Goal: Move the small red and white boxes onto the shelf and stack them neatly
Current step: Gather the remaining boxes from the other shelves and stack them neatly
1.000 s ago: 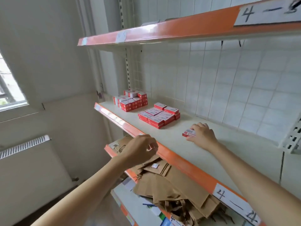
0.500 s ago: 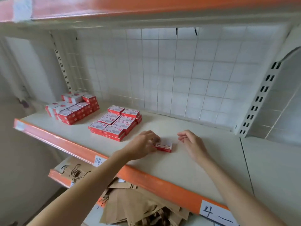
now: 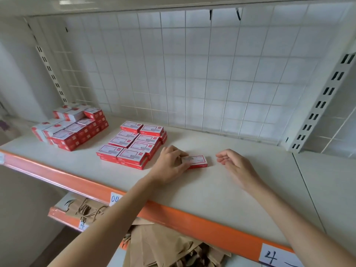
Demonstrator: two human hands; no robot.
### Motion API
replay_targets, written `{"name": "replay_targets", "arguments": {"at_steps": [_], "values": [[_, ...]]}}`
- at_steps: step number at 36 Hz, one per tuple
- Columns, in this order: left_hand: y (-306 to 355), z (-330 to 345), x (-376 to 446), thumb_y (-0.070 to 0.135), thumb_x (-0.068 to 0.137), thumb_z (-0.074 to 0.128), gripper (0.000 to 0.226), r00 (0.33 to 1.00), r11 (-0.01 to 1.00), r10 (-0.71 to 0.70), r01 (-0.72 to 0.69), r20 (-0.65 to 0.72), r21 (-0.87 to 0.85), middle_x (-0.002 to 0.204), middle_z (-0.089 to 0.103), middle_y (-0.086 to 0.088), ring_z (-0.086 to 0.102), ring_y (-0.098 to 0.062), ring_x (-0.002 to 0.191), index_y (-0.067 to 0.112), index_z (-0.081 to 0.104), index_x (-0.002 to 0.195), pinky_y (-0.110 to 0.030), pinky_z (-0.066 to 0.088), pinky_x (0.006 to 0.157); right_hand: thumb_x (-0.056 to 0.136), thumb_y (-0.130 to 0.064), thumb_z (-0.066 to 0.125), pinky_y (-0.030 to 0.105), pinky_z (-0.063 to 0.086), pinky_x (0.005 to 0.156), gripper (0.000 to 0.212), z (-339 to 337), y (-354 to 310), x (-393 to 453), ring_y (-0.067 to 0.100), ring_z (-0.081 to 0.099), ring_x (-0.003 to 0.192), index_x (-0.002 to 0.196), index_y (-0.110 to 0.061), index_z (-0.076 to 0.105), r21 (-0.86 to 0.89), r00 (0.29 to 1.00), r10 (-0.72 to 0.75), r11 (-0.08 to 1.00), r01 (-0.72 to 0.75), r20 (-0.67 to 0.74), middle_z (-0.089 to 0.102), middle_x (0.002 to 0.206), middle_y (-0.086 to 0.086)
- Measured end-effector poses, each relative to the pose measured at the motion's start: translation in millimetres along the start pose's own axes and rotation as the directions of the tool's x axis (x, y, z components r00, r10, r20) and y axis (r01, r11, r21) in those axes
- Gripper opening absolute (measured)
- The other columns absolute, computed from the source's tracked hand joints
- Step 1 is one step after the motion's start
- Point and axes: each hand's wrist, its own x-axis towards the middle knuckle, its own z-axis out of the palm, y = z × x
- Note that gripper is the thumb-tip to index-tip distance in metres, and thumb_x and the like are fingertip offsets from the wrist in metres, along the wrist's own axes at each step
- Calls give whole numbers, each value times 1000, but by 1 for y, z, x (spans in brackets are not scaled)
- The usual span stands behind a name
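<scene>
Mostly underway: two box groups already on shelf, left hand pinching a lone box just right of nearer stack, right hand loose, empty; stacking left.

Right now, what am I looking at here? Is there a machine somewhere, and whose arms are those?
No machine: a person wears a camera on the head, so you look down along their own two bare arms. They stand at a white shelf with an orange front edge. The left hand pinches one small red and white box lying flat on the shelf. The right hand rests beside it, fingers relaxed, holding nothing. Further left sit a low stack of the same boxes and a taller pile. Brown paper bags lie on the shelf below.
</scene>
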Motion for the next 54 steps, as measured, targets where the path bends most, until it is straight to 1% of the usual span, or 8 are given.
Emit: {"name": "replay_targets", "arguments": {"at_steps": [6, 9, 13, 18, 23, 28, 40, 54], "values": [[-2, 2, 1, 49, 72, 64, 56, 1000, 998, -21, 20, 18, 55, 107, 49, -1, 40, -17, 107, 14, 58, 116, -23, 35, 90, 86, 9, 48, 7, 40, 76, 25, 1, 4, 0, 11, 57, 85, 99, -8, 63, -133, 999, -50, 990, 47, -18, 61, 96, 7], [1, 5, 0, 62, 62, 75, 60, 1000, 993, -13, 13, 1, 121, 94, 51, 2, 41, -16, 93, 15, 53, 92, -22, 33, 76, 86, -3, 57, 20, 41, 86, 19, 5, 2, -1, 13, 53, 90, 100, -12, 64, -298, 995, -80, 950, 92, 53, 54, 97, 1], [6, 7, -3, 90, 45, 42, 85, 996, 955, 81, -91, 46, 282, 83, 47, 6, 37, -14, 86, 15, 54, 83, -32, 40, 80, 88, -40, 58, 28, 34, 102, 36, 12, -13, 2, 14, 46, 113, 116, -18, 58, -440, 985, 3, 895, 74, 172, 48, 108, -2], [9, -11, -9, 72, 67, 48, 67, 979, 951, 142, -175, 144, 253, 91, 56, -5, 47, -22, 92, 11, 64, 92, -35, 42, 82, 74, -66, 58, 34, 38, 100, 64, 19, -41, 9, 13, 41, 114, 118, -20, 53, -526, 959, 137, 850, 15, 248, 47, 111, -2], [4, -51, -14, 34, 85, 65, 27, 947, 910, 254, -302, 194, 283, 102, 61, -1, 52, -14, 96, 18, 67, 107, -30, 44, 84, 79, -39, 62, 29, 40, 90, 45, 40, -63, 23, 19, 47, 112, 116, -15, 53, -563, 966, 106, 825, 45, 234, 49, 113, 3], [-21, -99, -23, 27, 88, 62, 20, 976, 924, 213, -219, 54, 313, 103, 62, -3, 58, -16, 88, 16, 69, 103, -33, 50, 76, 79, -27, 67, 19, 31, 79, 44, 67, -96, 47, 16, 45, 110, 119, -16, 56, -453, 978, -108, 873, 179, 179, 48, 109, 0], [-95, -160, -51, 27, 89, 61, 16, 989, 934, 146, -131, -21, 332, 96, 64, 0, 59, -10, 83, 17, 70, 96, -24, 48, 73, 87, -25, 56, 32, 30, 96, 37, 172, -147, 120, 21, 43, 120, 122, -17, 49, -548, 925, -317, 745, 380, 211, 54, 127, 2], [-81, -136, -17, 20, 86, 59, 11, 933, 890, 347, -359, 93, 282, 86, 63, 0, 59, -17, 78, 17, 69, 85, -32, 48, 68, 92, -24, 51, 33, 35, 94, 28, 140, -128, 97, 20, 45, 114, 117, -14, 59, -661, 944, -297, 682, 315, 144, 54, 115, 3]]}}
